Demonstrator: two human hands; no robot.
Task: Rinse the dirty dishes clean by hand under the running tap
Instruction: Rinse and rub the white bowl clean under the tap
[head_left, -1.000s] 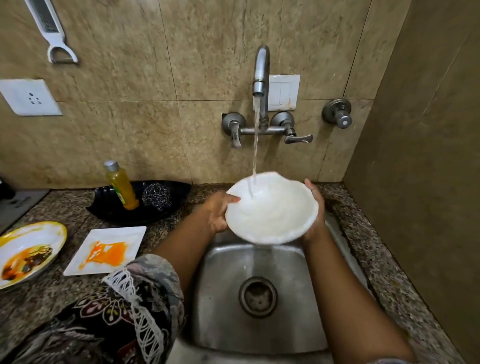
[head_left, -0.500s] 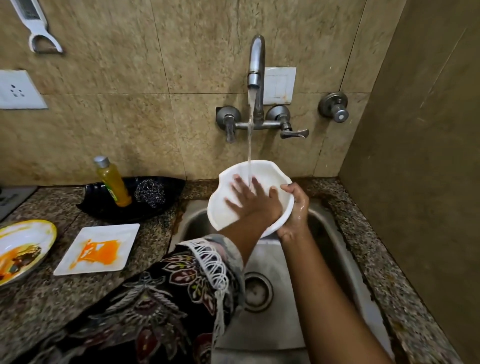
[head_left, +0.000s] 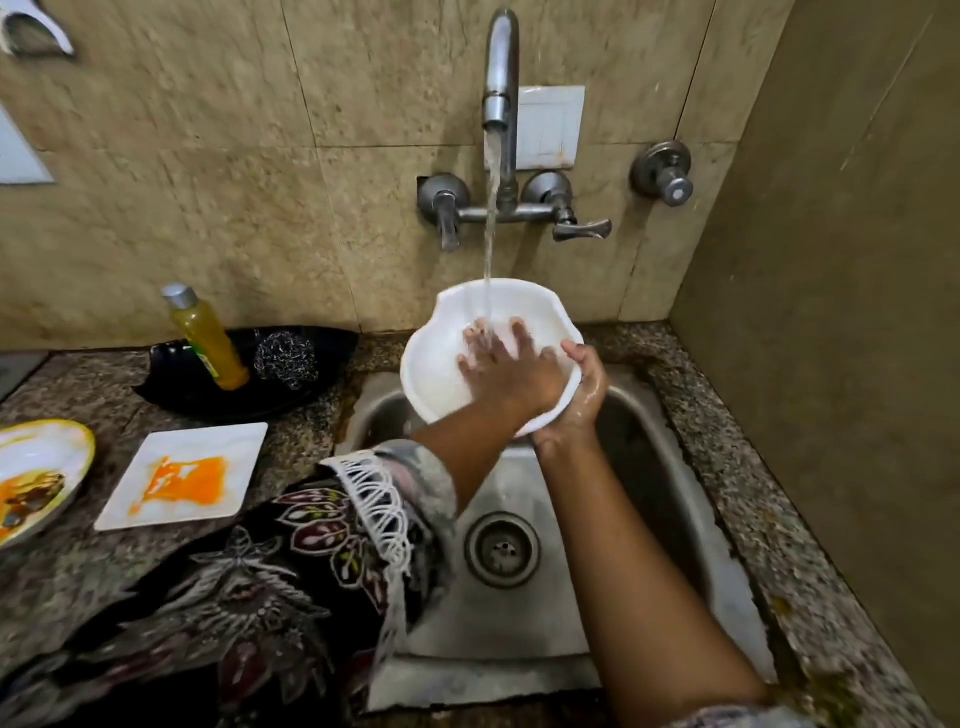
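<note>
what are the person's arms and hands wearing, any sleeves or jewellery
Both hands are bare: no gloves, rings or bangles show on the left hand or right hand. The left arm carries a loose dark floral sleeve edged with white lace fringe. The right forearm is uncovered.

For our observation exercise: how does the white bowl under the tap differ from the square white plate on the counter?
The bowl is round, deep and held tilted under the water by both hands; the square plate is flat and lies untouched on the counter. The plate carries an orange smear; the bowl's inside looks clean. Both are white.
</note>
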